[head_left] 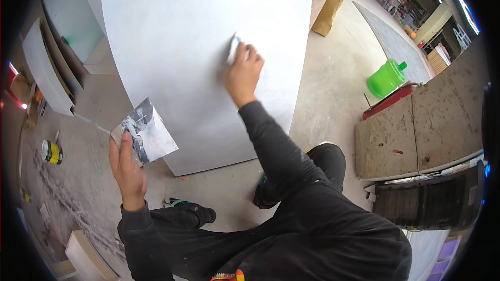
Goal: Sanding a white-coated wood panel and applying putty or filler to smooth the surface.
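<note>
A large smooth white panel [172, 47] stands in front of me. My right hand [245, 75] is closed round a small pale flat tool that looks like a scraper [234, 47]; it is at the panel's face, right of the middle. Most of the tool is hidden by my fingers. At the panel's lower left corner, my left hand [126, 169] grips a flat square plate [159, 140] smeared with white and dark grey paste. The thumb lies over its face and the fingers are behind it.
A green plastic water jug [385, 79] and a large dusty brown box [388, 140] stand at right. Brown wrapped packaging [333, 4] leans behind the panel. A yellow-and-black tin [51, 152] is on the floor at left, near leaning boards [46, 67].
</note>
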Action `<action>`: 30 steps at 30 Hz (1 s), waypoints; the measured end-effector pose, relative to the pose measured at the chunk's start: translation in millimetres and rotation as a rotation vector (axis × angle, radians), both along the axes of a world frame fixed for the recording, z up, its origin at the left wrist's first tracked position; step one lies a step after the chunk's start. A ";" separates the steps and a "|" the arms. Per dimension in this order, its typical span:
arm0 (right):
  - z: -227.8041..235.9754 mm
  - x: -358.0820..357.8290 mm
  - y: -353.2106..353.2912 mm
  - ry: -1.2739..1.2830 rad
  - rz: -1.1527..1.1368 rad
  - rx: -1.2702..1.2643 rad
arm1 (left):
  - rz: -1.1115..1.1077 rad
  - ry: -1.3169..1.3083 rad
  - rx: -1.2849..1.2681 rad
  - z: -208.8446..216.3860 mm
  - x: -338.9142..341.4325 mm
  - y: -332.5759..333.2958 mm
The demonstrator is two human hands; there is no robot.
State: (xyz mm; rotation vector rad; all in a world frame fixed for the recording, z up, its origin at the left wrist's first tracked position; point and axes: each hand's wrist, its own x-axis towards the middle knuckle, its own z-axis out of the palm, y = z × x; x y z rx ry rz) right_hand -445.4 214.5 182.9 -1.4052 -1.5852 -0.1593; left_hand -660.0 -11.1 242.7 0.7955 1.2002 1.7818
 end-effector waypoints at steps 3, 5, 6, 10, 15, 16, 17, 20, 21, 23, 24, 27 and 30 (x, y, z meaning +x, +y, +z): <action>-37.2 -9.1 -39.7 -0.268 0.178 0.069 | -0.008 0.001 -0.001 3.6 3.7 3.8; -73.9 -4.0 -64.0 -0.384 0.279 0.028 | -0.115 -0.127 -0.021 9.5 6.4 4.7; -90.0 2.8 -76.7 -0.442 0.333 -0.003 | -0.102 -0.120 -0.018 10.6 8.4 6.4; -133.3 14.4 -130.2 -0.455 0.453 -0.308 | 0.010 -0.244 -0.158 -11.3 1.3 8.8; -71.1 -8.7 -133.5 0.184 0.734 -0.346 | 0.035 -0.511 -0.375 -51.3 7.6 12.6; -34.7 -19.0 -134.7 0.353 0.871 -0.261 | -0.010 -0.548 -0.378 -48.3 12.8 9.3; -15.1 -22.9 -134.1 0.302 0.946 -0.198 | -0.070 -0.589 -0.380 -46.2 19.0 10.3; 20.8 -38.8 -147.8 0.199 1.214 -0.154 | -0.008 -0.606 -0.402 -27.1 21.4 7.3; 19.3 -42.8 -151.6 0.210 1.259 -0.215 | 0.031 -0.586 -0.409 -19.2 18.7 4.5; 18.2 -41.6 -152.9 0.138 1.286 -0.275 | 0.042 -0.571 -0.357 -13.4 11.1 0.6; 18.0 -40.9 -150.9 0.078 1.304 -0.339 | 0.052 -0.548 -0.318 -14.4 5.3 -1.1; 2.5 -41.4 -132.2 -0.240 1.359 -0.352 | 0.070 -0.483 -0.043 -28.4 -33.7 -11.6; 9.6 -39.8 -78.8 -0.370 1.107 -0.247 | 0.222 -0.473 0.085 22.0 -45.6 -21.3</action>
